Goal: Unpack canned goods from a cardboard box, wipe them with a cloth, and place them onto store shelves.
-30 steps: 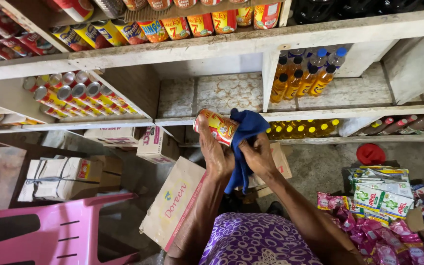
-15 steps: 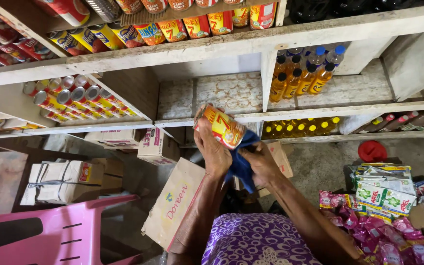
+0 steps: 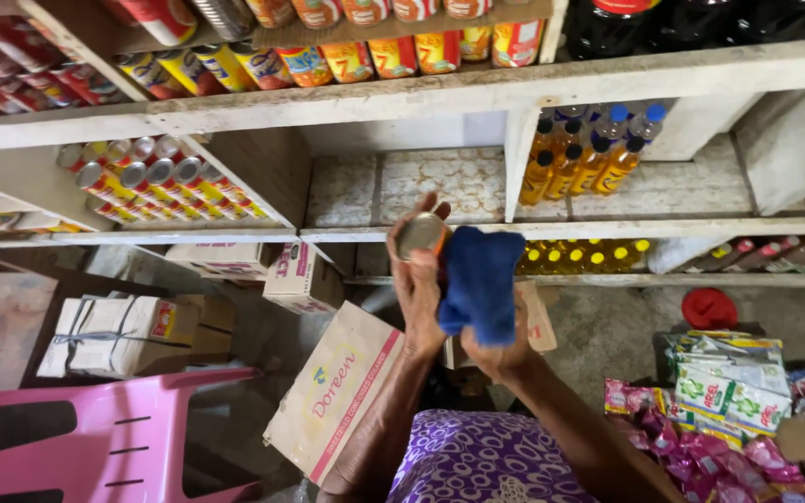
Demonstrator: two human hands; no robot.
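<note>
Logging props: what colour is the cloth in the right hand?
Solid blue cloth, held by the right hand; head view.

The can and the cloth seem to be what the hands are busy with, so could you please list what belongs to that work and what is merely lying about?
In hand:
can, in left hand
blue cloth, in right hand

Lying about:
pink chair
cardboard box
bottles
shelved cans
red lid
sachets

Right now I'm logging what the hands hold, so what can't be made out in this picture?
Head view only:
- Silver-topped tin can: its side is hidden by the left hand.
- Right hand: fingers hidden under the blue cloth.
- Pink plastic chair: cut off by the frame's edge.
</note>
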